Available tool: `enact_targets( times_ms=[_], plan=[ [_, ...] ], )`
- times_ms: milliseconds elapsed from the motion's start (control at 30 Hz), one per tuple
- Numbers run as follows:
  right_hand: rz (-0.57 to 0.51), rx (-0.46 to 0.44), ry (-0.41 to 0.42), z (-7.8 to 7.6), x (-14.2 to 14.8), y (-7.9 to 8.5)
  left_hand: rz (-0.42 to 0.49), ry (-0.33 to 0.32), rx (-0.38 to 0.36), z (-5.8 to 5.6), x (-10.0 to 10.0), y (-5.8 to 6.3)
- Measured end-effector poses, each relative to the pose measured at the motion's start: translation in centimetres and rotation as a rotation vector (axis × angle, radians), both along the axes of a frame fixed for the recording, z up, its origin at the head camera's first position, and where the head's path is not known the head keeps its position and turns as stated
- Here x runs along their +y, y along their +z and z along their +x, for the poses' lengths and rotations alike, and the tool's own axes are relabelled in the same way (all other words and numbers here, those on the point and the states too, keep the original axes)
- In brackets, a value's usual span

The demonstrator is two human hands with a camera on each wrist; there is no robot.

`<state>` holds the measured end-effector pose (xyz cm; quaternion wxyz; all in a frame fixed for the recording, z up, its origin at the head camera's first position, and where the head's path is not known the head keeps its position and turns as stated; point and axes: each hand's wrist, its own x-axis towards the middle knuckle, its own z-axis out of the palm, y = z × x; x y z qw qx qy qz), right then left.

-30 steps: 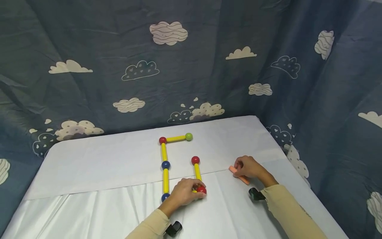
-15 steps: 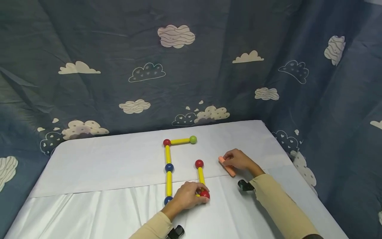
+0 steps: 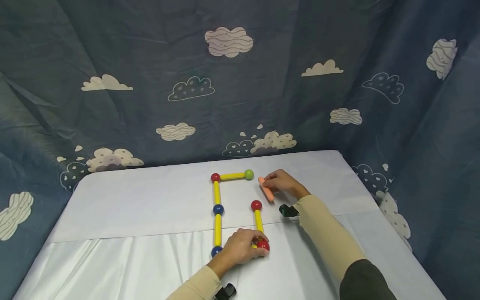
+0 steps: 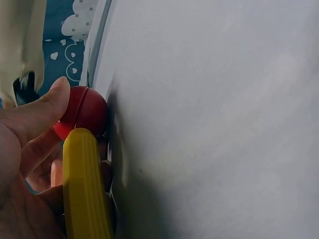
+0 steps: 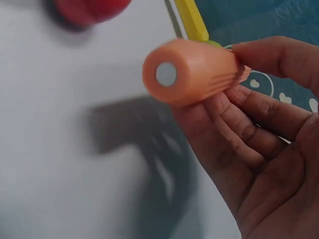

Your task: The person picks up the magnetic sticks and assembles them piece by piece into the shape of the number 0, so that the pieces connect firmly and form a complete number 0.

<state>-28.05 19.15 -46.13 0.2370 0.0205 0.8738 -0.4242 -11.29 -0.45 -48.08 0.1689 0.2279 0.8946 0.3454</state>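
Observation:
With thumb and fingers my left hand point(image 3: 240, 246) grips a red ball point(image 3: 263, 245) at the near right corner of a figure of magnetic rods and balls. A yellow rod point(image 4: 85, 184) meets that ball in the left wrist view. Another yellow rod point(image 3: 259, 221) leads from it to a second red ball point(image 3: 256, 205). My right hand point(image 3: 283, 183) pinches an orange magnetic rod point(image 3: 266, 189) between this red ball and the green ball point(image 3: 249, 174). A round silvery tip shows on the orange rod point(image 5: 199, 72) in the right wrist view.
Along the figure's left side run a red ball point(image 3: 215, 178), a blue ball point(image 3: 218, 209) and another blue ball point(image 3: 216, 251), joined by yellow rods. A yellow rod point(image 3: 232, 176) reaches the green ball. White cloth point(image 3: 142, 200) covers the table, before a cloud-patterned curtain point(image 3: 255, 96).
My right hand has carried the orange rod left and away from me, from right of the figure to beside its gap, turning it more upright in view. My left hand keeps its grip.

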Motion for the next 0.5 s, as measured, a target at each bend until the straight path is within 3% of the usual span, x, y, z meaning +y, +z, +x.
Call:
enact_targets(
  times_ms=[167, 500],
  plan=[
    [-0.026, -0.022, -0.027, -1.4, -1.7, -0.4, -0.003, -0.003, -0.001, 0.0, 0.0, 0.1],
    [-0.118, -0.106, -0.137, -2.6, -3.9, -2.2, 0.01, -0.007, -0.002, -0.1, -0.3, 0.0]
  ],
)
